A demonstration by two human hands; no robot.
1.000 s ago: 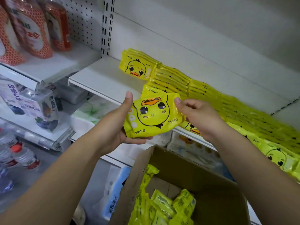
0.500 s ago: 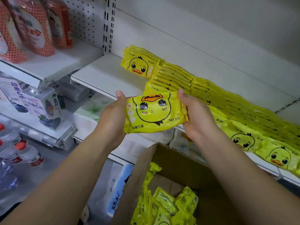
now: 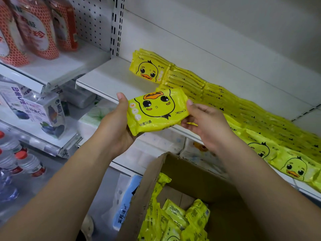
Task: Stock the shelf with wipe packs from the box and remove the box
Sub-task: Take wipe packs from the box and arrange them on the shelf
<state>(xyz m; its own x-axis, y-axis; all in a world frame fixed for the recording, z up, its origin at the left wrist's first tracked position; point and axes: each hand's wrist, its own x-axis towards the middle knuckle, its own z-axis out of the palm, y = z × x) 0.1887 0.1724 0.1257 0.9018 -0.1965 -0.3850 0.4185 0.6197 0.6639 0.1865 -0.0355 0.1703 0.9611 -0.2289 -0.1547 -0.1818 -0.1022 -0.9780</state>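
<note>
A small stack of yellow wipe packs (image 3: 156, 112) with an upside-down duck face is held just in front of the white shelf's (image 3: 111, 77) front edge. My left hand (image 3: 118, 126) grips its left end, thumb up along the side. My right hand (image 3: 205, 122) grips its right end. Rows of the same yellow packs (image 3: 187, 80) stand along the shelf from the middle to the far right. Below my arms the open cardboard box (image 3: 184, 173) holds several more packs (image 3: 178, 218).
The left part of the shelf board is bare. Red-patterned bottles (image 3: 36, 30) stand on the neighbouring shelf at upper left. Boxed goods (image 3: 34, 108) and water bottles (image 3: 26, 162) sit lower left. Tissue packs (image 3: 125, 202) lie beside the box.
Both hands have turned the held packs flatter and squared them up, moving slightly up toward the shelf edge. The view has shifted a little to the right.
</note>
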